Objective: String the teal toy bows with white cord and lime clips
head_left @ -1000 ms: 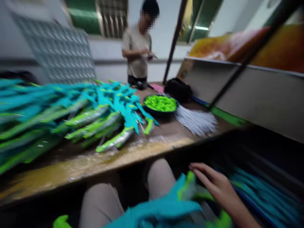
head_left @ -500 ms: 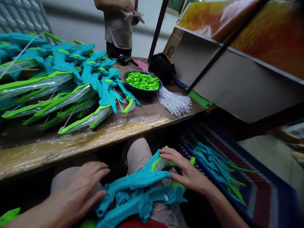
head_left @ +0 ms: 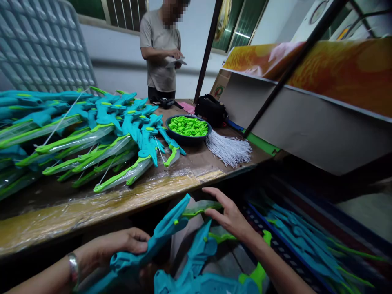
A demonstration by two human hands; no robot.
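Note:
My left hand (head_left: pixel 122 247) is closed round the teal handle of a toy sword (head_left: pixel 159 237) that I lift off my lap below the table edge. My right hand (head_left: pixel 228 214) lies with fingers spread over the clear green blade end of that sword (head_left: pixel 199 208). More teal and green toy swords (head_left: pixel 199 273) rest across my lap. A big heap of the same swords (head_left: pixel 92 130) covers the left of the wooden table (head_left: pixel 122 200).
A dark bowl of small green parts (head_left: pixel 188 128) and a bundle of white strings (head_left: pixel 228 149) sit on the table's right. A black bag (head_left: pixel 211 110) lies behind. A blue crate of swords (head_left: pixel 303 249) stands at my right. Another person (head_left: pixel 162 53) stands at the far end.
My left hand has closed on a sword handle and lifted it. The right hand rose with the blade end. The view tilted up.

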